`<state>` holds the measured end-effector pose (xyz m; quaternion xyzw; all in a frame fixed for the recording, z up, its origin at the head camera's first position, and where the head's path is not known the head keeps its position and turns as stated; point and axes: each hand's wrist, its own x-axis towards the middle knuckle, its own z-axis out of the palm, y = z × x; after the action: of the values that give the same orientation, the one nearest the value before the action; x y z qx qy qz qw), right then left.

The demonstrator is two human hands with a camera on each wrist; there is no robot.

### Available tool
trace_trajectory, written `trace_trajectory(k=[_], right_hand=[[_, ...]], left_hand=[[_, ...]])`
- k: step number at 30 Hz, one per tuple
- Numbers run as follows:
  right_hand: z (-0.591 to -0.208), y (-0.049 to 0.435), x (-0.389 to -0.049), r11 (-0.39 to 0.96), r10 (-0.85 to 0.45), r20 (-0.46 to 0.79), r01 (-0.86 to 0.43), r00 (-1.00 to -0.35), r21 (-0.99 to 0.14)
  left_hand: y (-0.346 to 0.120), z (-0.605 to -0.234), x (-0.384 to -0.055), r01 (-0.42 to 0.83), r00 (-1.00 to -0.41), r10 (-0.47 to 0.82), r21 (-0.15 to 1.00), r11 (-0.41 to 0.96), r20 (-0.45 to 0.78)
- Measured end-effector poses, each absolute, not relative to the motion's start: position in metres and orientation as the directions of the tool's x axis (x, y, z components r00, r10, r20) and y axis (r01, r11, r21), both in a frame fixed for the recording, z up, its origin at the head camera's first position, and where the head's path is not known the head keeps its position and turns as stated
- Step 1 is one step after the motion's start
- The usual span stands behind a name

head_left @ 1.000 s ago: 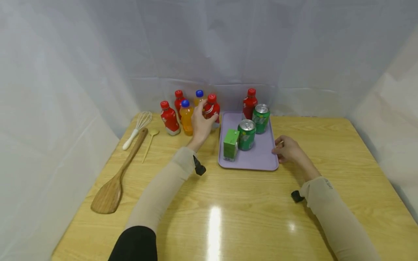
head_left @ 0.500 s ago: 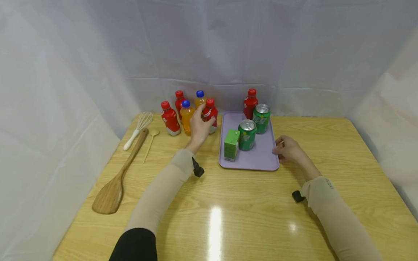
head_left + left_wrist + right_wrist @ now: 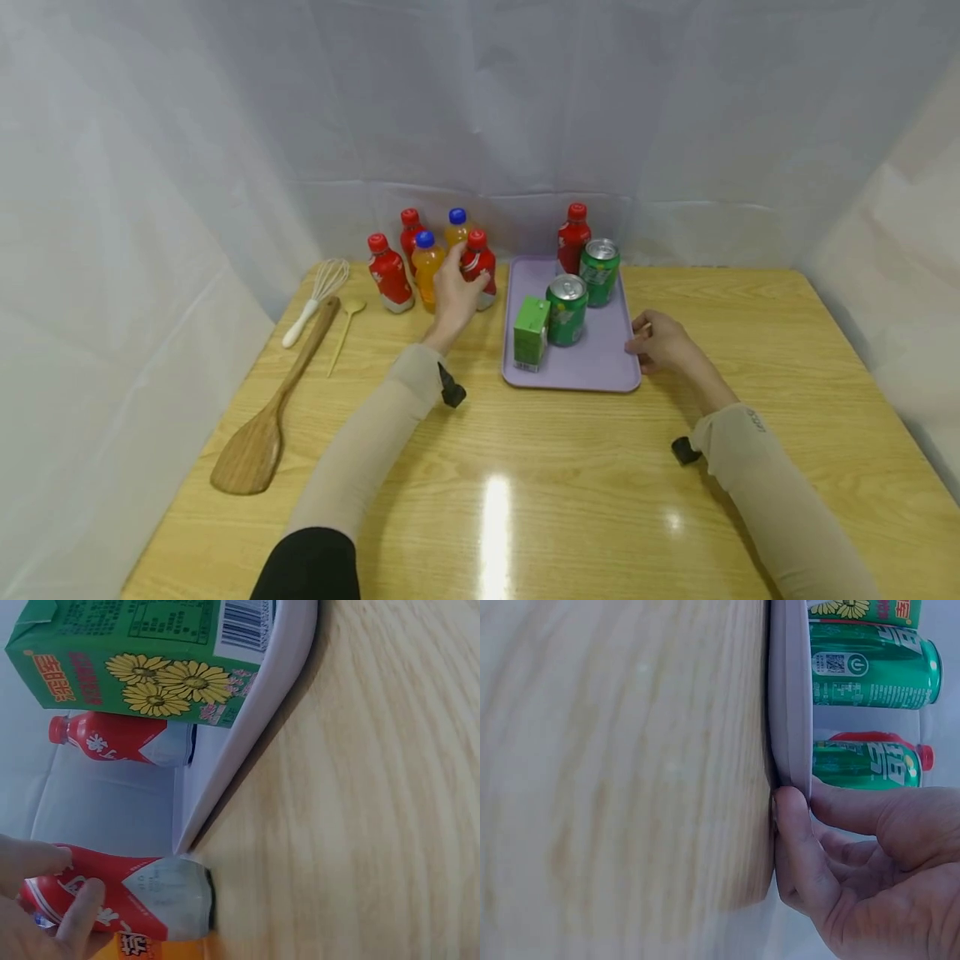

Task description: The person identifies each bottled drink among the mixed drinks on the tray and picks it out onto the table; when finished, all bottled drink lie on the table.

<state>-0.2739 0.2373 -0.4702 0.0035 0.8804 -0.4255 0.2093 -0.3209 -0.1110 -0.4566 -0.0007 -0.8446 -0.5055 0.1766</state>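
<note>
My left hand [image 3: 455, 292] grips a red bottle [image 3: 112, 889] with a white lower part, thumb and fingers around its upper body. The bottle [image 3: 480, 267] is upright at the table surface, left of the lilac tray [image 3: 592, 373]. Just left of it are an orange drink bottle [image 3: 426, 271] with a blue cap and another one [image 3: 457, 227] behind, partly hidden. With thumb and fingertips my right hand [image 3: 662, 342] pinches the tray's right rim. On the tray stand a green carton [image 3: 531, 333], two green cans [image 3: 567, 310] and a red bottle [image 3: 573, 237].
Two more red bottles [image 3: 390, 275] stand at the back left. Farther left lie a whisk [image 3: 315, 302], a small yellow spoon [image 3: 347, 329] and a wooden spatula [image 3: 258, 437]. A pale curtain [image 3: 480, 125] hangs behind the table [image 3: 585, 483].
My left hand has brought the red bottle down and slightly left, away from the tray's edge towards the orange bottles. The right hand has stayed on the tray rim.
</note>
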Motion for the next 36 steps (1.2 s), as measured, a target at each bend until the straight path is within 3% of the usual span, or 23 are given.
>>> trace_trajectory(k=[17, 20, 27, 36], right_hand=[[-0.466, 0.235, -0.272, 0.642, -0.164, -0.368, 0.185, -0.915, -0.744], [-0.466, 0.236, -0.272, 0.638, -0.163, -0.363, 0.183, -0.917, -0.748], [-0.467, 0.235, -0.275, 0.634, -0.171, -0.368, 0.184, -0.914, -0.751], [-0.467, 0.236, -0.275, 0.642, -0.171, -0.382, 0.192, -0.908, -0.742]], left_hand=[[-0.108, -0.443, -0.311, 0.11, -0.956, -0.151, 0.784, 0.611, 0.252], [-0.104, -0.436, -0.309, 0.171, -0.929, -0.144, 0.742, 0.648, 0.34], [-0.096, -0.416, -0.31, 0.436, -0.804, -0.02, 0.613, 0.659, 0.594], [-0.075, -0.402, -0.332, 0.561, -0.817, 0.245, 0.624, 0.543, 0.522]])
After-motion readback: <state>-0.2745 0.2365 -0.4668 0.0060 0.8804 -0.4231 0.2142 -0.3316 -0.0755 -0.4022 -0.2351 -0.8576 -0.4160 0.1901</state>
